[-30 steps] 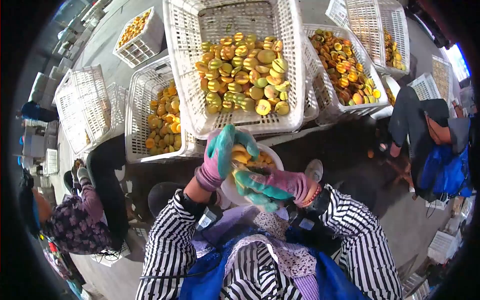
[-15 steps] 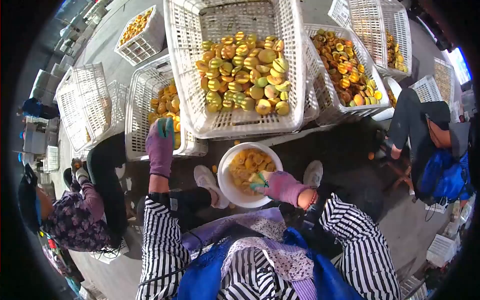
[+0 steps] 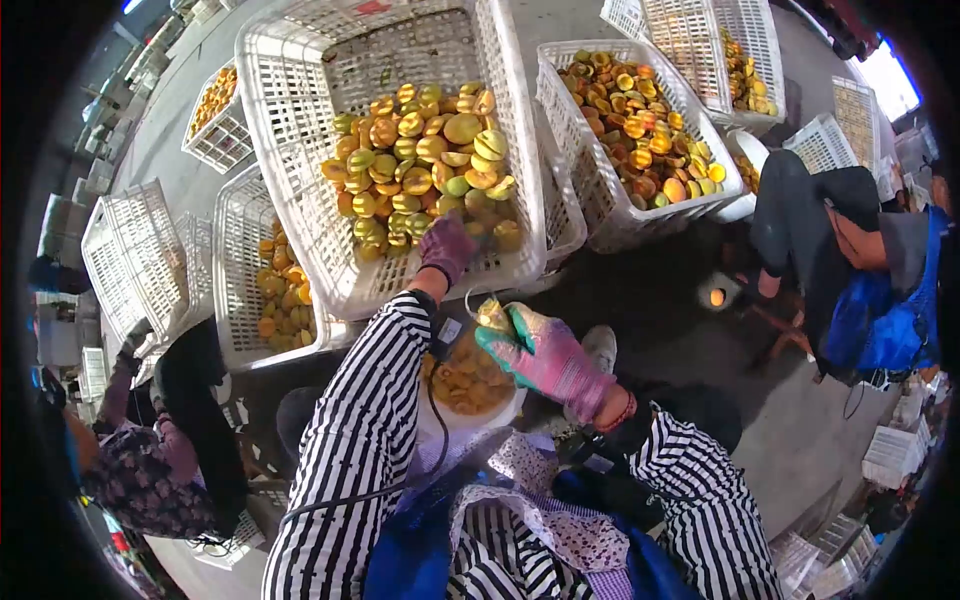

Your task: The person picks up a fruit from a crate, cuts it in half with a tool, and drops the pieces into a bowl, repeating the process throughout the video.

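My left hand, in a purple glove, reaches into the large white crate and touches the yellow-green peaches at its near side. Its fingertips are hard to make out in the shade. My right hand, in a pink and teal glove, is closed above the white bucket. A small yellowish tool with a thin curved metal loop sticks out of its grip. Orange-yellow fruit pieces lie in the bucket, partly hidden by my left sleeve.
Crates of halved fruit stand left and right of the large crate. One person sits at the left, another at the right. A single fruit lies on the ground near the right-hand person's feet.
My left hand has moved from the left crate's edge rightward into the large crate. My right hand has risen from the bucket. The view has shifted, so the crates sit further left.
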